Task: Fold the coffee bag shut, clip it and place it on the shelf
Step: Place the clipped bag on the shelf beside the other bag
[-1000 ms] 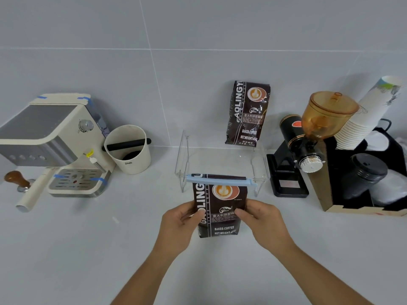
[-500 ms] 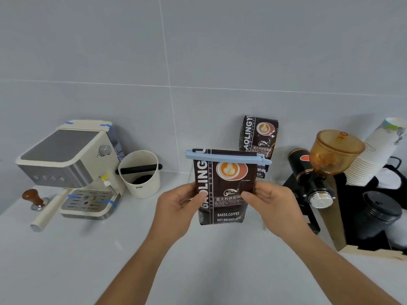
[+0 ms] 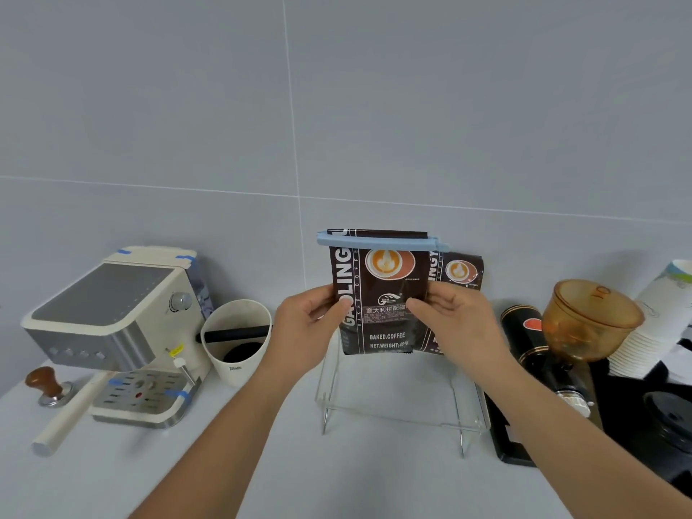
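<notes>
I hold a dark brown coffee bag (image 3: 378, 294) upright by its two sides, my left hand (image 3: 305, 327) on its left edge and my right hand (image 3: 455, 324) on its right edge. Its folded top is pinched under a long light-blue clip (image 3: 382, 242). The bag hangs just above the top of the clear acrylic shelf (image 3: 404, 417), bottom edge near the shelf's back. A second coffee bag (image 3: 458, 279) of the same kind stands on the shelf against the wall, partly hidden behind the held bag and my right hand.
A cream espresso machine (image 3: 112, 331) stands at the left with a tamper (image 3: 46, 383) and a portafilter handle (image 3: 63, 421) in front. A white knock box (image 3: 237, 340) sits beside it. A black grinder with amber hopper (image 3: 584, 324), stacked paper cups (image 3: 659, 320) and a black organiser (image 3: 659, 413) crowd the right.
Both hands lifted the clipped bag off the counter and carried it up and back, over the clear shelf, next to the second bag. My view has tilted upward.
</notes>
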`<state>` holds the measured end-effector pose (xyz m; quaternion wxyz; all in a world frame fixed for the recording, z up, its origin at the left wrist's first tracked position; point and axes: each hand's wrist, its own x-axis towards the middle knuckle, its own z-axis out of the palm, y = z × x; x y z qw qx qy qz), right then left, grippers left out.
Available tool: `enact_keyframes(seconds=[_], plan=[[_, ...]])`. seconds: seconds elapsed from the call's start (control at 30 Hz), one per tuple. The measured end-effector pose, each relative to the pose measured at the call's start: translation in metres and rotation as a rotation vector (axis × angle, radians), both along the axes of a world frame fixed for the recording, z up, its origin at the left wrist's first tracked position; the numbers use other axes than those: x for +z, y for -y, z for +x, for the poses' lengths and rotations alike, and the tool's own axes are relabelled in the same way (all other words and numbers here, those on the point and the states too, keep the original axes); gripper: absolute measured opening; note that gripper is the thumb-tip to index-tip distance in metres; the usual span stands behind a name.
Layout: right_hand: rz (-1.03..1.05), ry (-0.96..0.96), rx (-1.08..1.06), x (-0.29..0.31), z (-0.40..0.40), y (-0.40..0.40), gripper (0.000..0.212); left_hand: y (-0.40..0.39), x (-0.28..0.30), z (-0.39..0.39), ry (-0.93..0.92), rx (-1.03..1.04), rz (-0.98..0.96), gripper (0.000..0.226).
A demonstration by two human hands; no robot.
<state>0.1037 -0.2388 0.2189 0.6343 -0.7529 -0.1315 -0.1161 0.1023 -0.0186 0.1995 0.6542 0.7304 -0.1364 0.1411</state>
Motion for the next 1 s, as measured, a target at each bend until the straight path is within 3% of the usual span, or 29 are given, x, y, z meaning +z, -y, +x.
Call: enact_keyframes(seconds=[0.43, 0.6, 1.0], plan=[[0.007, -0.183, -0.072, -0.047, 0.087, -0.015, 0.026, -0.003, -0.043, 0.089, -0.138, 0.042, 0.046, 0.028], [0.042, -0.253, -0.093, -0.073, 0.099, -0.02, 0.042, -0.002, -0.069, 0.107, -0.249, 0.032, 0.047, 0.032], [-0.045, -0.237, -0.166, -0.103, 0.116, -0.026, 0.034, 0.006, -0.092, 0.125, -0.272, 0.051, 0.024, 0.045]])
